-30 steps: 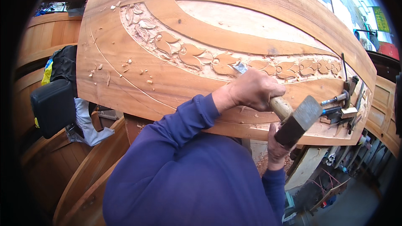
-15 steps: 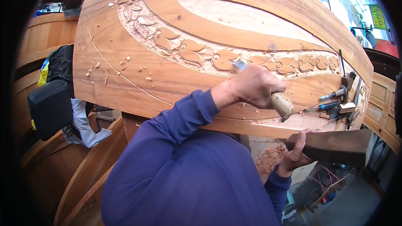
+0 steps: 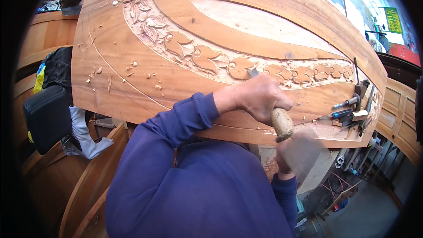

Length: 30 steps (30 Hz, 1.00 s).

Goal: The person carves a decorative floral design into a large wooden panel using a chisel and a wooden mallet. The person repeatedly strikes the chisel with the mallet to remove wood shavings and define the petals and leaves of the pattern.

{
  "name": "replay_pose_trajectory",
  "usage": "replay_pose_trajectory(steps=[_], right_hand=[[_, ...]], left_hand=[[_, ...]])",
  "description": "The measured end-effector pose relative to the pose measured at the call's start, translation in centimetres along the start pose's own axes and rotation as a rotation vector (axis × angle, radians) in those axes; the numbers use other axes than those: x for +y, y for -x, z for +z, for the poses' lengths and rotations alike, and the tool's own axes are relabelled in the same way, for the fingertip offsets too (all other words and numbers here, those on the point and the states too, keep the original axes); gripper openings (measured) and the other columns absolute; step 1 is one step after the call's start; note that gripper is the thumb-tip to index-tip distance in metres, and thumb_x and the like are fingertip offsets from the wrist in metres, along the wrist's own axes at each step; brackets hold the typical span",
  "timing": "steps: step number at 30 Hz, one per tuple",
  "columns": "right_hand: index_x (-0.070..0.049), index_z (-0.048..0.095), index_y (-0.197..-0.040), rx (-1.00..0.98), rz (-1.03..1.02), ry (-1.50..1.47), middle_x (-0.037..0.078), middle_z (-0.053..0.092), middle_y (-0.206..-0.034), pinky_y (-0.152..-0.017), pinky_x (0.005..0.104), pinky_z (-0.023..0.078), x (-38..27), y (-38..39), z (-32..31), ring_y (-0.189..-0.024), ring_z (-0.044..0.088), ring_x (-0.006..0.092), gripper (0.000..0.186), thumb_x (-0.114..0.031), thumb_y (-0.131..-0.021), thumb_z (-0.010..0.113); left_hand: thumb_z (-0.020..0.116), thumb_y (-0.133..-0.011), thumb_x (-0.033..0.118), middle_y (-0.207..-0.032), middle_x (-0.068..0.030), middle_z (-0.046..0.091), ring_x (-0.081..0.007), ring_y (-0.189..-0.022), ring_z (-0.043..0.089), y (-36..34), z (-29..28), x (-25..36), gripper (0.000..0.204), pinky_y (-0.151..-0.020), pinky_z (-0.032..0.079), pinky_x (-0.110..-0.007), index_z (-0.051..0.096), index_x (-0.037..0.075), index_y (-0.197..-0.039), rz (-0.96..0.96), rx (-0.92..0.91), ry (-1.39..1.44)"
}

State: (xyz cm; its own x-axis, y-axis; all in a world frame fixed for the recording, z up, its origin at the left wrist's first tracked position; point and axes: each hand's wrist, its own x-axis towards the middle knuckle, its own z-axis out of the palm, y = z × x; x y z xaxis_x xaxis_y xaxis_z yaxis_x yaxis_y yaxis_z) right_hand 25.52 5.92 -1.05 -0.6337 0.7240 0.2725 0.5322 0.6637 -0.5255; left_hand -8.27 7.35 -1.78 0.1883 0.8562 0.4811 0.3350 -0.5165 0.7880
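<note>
My left hand [image 3: 260, 99] is wrapped round the wooden handle [image 3: 281, 125] of a chisel. Its flat metal blade [image 3: 253, 72] meets the carved floral band [image 3: 240, 68] on a large wooden panel [image 3: 220, 31], between two flower shapes. Close by the handle's butt end, my right hand [image 3: 284, 158] grips a blocky wooden mallet [image 3: 304, 154], smeared by motion. Whether the mallet touches the handle I cannot tell. Leaf shapes at the band's left end look more deeply modelled than the flatter flowers to the right.
Several carving tools [image 3: 348, 112] and a small wood block [image 3: 360, 115] lie at the panel's right end. Wood chips [image 3: 134, 64] are scattered on its left part. A black padded seat [image 3: 47, 119] stands at the left, near other wooden panels [image 3: 48, 33].
The right hand has swung the mallet up and leftward to the chisel's butt end. The chisel stays at about the same spot on the band, while the view has shifted slightly.
</note>
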Motion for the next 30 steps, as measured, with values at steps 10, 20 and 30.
replay_pose_trajectory(steps=[10,20,30], right_hand=[[-0.005,0.053,-0.131,0.01,-0.144,0.166,0.014,0.062,-0.112,-0.078,0.0413,0.055,-4.8,-3.8,-0.2,-0.087,0.065,0.03,0.052,-0.032,-0.094,0.077],[0.004,0.042,-0.15,0.309,0.489,-0.235,0.018,0.052,-0.145,-0.109,0.0425,0.046,-4.4,3.5,2.0,-0.13,0.056,0.0288,0.085,-0.01,-0.082,0.09],[0.0,0.055,-0.129,0.428,0.723,-0.468,0.01,0.061,-0.115,-0.092,0.0365,0.053,-6.1,0.1,-1.4,-0.099,0.062,0.0189,0.05,-0.002,-0.085,0.079]], left_hand=[[0.08,-0.075,0.029,-0.059,-0.0056,0.059,-0.0313,-0.05,0.06,2.1,-3.7,0.8,0.026,-0.045,0.046,-0.044,0.058,0.015,-0.073,0.149,-0.189,-0.026],[0.072,-0.085,0.024,-0.062,-0.0048,0.056,-0.0249,-0.05,0.063,1.2,2.9,4.2,0.021,-0.043,0.048,-0.04,0.055,0.012,-0.079,-0.059,-0.005,-0.166],[0.076,-0.09,0.055,-0.07,-0.0059,0.056,-0.0269,-0.055,0.063,-4.2,6.3,3.6,0.043,-0.049,0.049,-0.039,0.065,0.013,-0.097,-0.109,0.313,-0.189]])
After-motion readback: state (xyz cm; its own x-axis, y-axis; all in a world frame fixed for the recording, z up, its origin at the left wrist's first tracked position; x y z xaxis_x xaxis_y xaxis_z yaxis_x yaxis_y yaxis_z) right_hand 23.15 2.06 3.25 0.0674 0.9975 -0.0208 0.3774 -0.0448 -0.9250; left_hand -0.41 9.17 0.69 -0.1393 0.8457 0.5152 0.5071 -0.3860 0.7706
